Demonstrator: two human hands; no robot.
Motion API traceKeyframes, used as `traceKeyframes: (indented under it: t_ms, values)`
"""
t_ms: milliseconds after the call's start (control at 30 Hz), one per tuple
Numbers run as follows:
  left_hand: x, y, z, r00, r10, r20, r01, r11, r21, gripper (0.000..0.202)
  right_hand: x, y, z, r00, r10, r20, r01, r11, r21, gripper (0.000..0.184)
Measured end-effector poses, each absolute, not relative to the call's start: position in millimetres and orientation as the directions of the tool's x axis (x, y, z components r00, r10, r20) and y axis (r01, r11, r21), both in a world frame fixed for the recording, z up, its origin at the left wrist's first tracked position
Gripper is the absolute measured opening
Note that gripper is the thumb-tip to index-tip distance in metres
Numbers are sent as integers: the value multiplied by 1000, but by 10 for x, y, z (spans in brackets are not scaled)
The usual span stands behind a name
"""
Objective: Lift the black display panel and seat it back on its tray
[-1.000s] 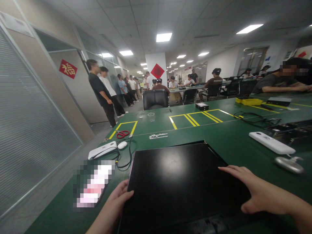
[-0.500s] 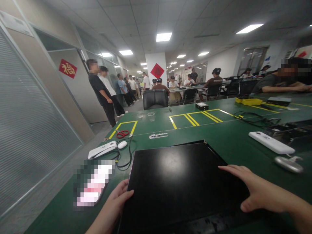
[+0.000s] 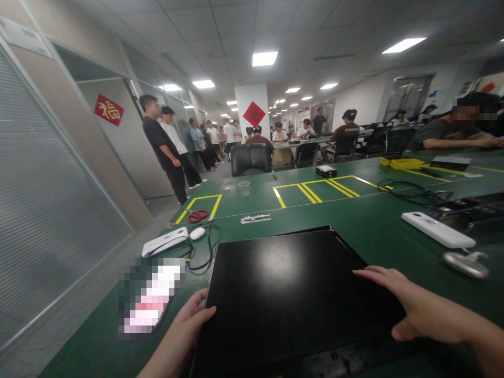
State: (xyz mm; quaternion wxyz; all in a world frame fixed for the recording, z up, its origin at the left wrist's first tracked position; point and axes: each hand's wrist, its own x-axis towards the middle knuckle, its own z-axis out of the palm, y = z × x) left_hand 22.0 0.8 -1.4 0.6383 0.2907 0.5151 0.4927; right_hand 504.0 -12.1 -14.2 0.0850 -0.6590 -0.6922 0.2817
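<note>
A black rectangular screen panel [image 3: 275, 304] fills the lower middle of the head view, its glossy face reflecting a ceiling light. It overlaps a dark frame that shows at the far and right edges. My left hand [image 3: 193, 312] grips the panel's left edge, thumb on the face and fingers behind. At the right edge, my right hand [image 3: 409, 302] has its fingertips near the far part and its thumb lower down, closed around that side. The panel's near edge is dark and hard to make out.
Left on the green table [image 3: 220, 218] are red-handled scissors [image 3: 198, 216], a white device [image 3: 165, 242] with a cable and a blurred phone-like object [image 3: 151, 299]. To the right lie a white power bank [image 3: 438, 230], a silver device [image 3: 465, 264] and black cables [image 3: 409, 191]. People sit and stand beyond.
My right thumb has shifted very slightly right along the panel's edge. The panel and my left hand look almost still. Some people in the background have moved.
</note>
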Motion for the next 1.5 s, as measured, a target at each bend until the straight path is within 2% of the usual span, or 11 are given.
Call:
traceKeyframes:
  t_ms: [367,533,767,1000,1300,1500]
  values:
    - [199,28,-57,-9,934,-357,-335,333,881,48,5044,-104,-98,-163,961,-223,857,26,-514,109]
    - [209,28,-59,-25,933,-360,-334,332,882,49,5031,-26,-158,-114,988,-105,838,39,-545,82]
    - [209,30,-59,-40,929,-367,-328,335,883,51,5031,67,-280,-9,1000,29,796,25,-604,65]
    - [220,16,-24,-53,923,-380,-334,342,878,61,4984,110,-244,22,993,115,804,51,-593,47]
    - [213,24,-33,-35,922,-386,-342,352,871,66,4952,133,-236,54,991,122,802,30,-597,42]
    - [231,22,-25,-76,919,-387,-333,343,878,77,4947,144,-241,77,989,129,807,14,-590,39]
